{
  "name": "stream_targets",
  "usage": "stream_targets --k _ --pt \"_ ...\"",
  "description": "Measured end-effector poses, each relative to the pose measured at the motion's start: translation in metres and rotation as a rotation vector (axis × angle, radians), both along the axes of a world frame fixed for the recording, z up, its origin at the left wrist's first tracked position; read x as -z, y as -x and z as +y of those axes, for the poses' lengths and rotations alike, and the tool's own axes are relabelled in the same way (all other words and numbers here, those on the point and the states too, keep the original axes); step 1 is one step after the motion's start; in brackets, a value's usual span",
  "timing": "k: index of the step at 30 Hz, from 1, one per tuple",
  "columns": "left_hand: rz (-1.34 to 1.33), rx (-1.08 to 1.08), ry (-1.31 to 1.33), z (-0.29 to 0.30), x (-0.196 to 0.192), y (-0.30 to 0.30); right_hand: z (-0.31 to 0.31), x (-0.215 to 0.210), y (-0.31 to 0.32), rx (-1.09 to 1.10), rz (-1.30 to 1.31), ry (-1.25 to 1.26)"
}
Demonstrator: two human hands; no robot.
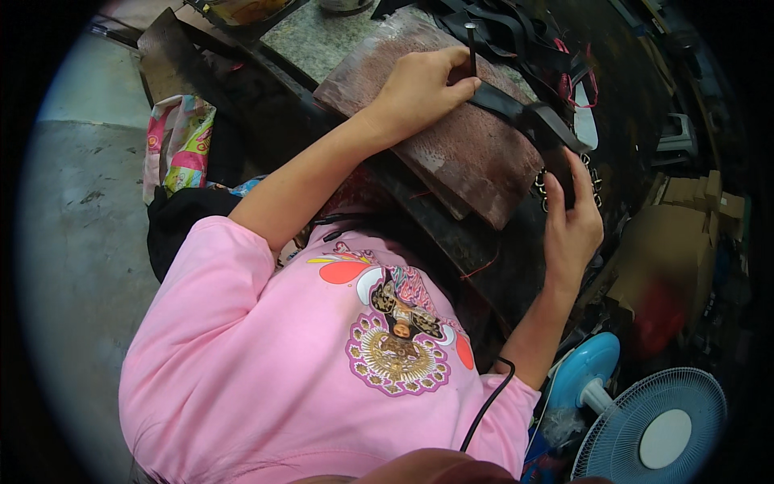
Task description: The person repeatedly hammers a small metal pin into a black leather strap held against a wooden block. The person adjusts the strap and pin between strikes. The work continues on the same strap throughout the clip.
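Note:
My left hand [423, 93] is closed in a pinch round the lower part of a slim metal punch [471, 52], which stands upright with a flat head at its top. Its tip is hidden by my fingers, at the end of a black strap [501, 105]. The strap lies across a worn reddish-brown pad [451, 161] and bends up into a loop near the pad's right edge. There my right hand [571, 211] has its thumb and fingers round the strap's hanging part. Small metal rings [597, 181] show beside those fingers.
A grey speckled stone slab [318, 40] lies under the pad's far side. Black straps [516, 32] and pink cord [595, 89] are heaped behind. A colourful bag [181, 145] is at left. A fan [653, 436] and cardboard boxes [689, 198] stand at right.

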State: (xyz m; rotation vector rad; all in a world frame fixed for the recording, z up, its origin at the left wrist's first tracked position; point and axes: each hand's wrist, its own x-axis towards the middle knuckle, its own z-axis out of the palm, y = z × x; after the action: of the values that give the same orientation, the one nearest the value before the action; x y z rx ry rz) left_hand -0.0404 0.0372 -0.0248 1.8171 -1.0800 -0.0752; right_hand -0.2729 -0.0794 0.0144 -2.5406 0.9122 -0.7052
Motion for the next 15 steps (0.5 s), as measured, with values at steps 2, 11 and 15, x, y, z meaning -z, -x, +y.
stream_targets --k 2,11,15 --pt "0.059 0.023 -0.017 0.003 -0.003 0.002 -0.001 -0.001 -0.015 -0.017 0.05 0.025" --pt "0.179 0.083 0.078 -0.011 0.003 -0.003 -0.003 0.008 -0.025 -0.008 0.034 -0.03" --pt "0.151 0.108 0.024 -0.02 0.004 -0.011 -0.005 0.013 -0.023 0.023 0.069 -0.104"
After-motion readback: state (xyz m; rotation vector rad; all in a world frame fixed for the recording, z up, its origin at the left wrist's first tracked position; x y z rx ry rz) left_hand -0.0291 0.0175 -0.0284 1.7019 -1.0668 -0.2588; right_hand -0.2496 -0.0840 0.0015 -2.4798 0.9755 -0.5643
